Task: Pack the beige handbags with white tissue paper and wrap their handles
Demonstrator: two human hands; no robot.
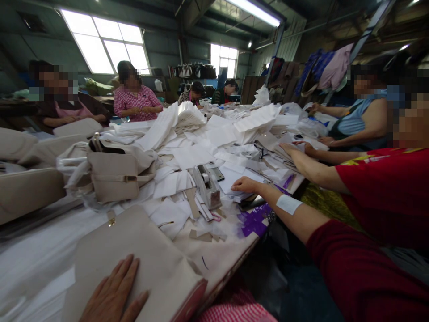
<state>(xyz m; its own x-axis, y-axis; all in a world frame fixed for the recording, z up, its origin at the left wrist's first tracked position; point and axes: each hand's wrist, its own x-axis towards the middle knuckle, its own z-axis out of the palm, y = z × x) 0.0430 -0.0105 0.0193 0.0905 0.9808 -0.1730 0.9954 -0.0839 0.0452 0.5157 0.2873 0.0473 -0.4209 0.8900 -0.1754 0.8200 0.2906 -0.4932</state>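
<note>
- Fingers (125,273) of the left hand (112,295) lie spread and flat on a beige handbag (144,250), gripping nothing.
- That handbag lies flat at the near edge of the bench (36,255), with its gold clasp (111,221) at the far end.
- The right hand (246,184) reaches out to the right, palm down on loose white sheets (231,174). Its fingers are stretched almost straight and hold nothing.
- A white band (288,203) wraps the right wrist.
- A tape dispenser (207,185) stands just left of the right hand, farther out than the left hand.
- A second beige handbag (117,174) stands upright to the far left of the dispenser.
- Heaps of white paper (187,118) cover the middle of the bench.
- A co-worker's hand (291,149) rests on a stack beyond the right hand, apart from it.
- Other people sit along the far side.
</note>
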